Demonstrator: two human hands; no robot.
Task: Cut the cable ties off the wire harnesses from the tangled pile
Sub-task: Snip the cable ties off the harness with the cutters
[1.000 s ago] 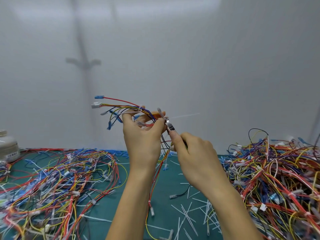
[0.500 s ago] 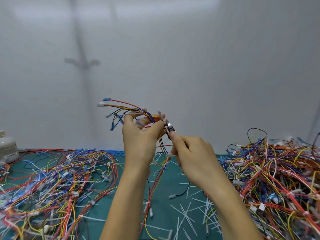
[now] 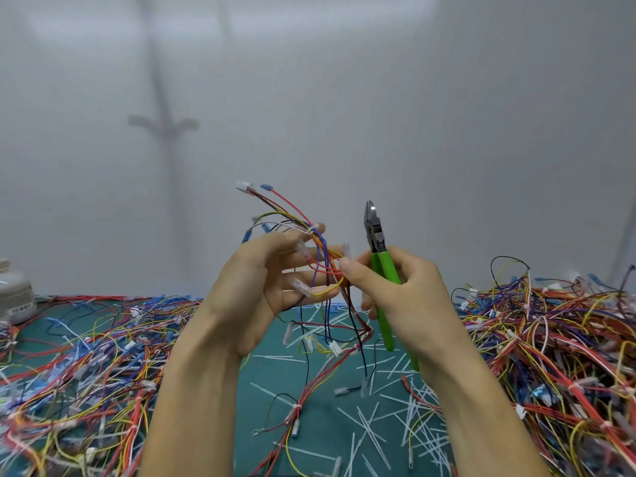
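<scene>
Aloft, the left hand (image 3: 254,280) carries the wire harness (image 3: 323,246) across nearly straight fingers; the right hand (image 3: 406,297) grips green-handled side cutters (image 3: 375,232) (blades up); tangled pile (image 3: 550,339) lies right; canister label (image 3: 20,308) unreadable.

1. Teal-topped bench (image 3: 320,438) fills the view from 3 through 6 to 9 o'clock.
2. A white round container (image 3: 13,297), cut off by the frame edge, sits on the bench at 9 o'clock.
3. A plain white wall (image 3: 447,132) rises at 12 o'clock.
4. A blurred cross-shaped shadow (image 3: 163,123) lies on the wall at 11 o'clock.
</scene>
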